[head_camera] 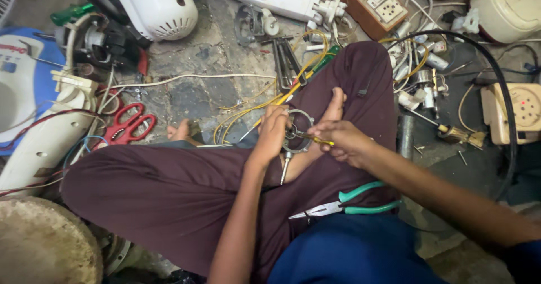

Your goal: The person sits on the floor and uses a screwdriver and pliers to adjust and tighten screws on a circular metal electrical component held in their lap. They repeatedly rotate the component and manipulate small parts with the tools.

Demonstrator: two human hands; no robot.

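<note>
Cluttered floor (pixel 214 53); left hand (pixel 272 132) grips metal ring part (pixel 297 131), right hand (pixel 344 140) drives screwdriver (pixel 315 139).

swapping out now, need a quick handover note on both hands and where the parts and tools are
Left hand: grips the round metal ring part over the lap.
Right hand: holds a yellow-handled screwdriver, tip at the ring's centre.
Green-handled pliers lie on the maroon-trousered thigh; red-handled scissors on the floor to the left.
Done: ring in hand, driver set on it.
Left: cannot tell how far the fastener is along.
</note>
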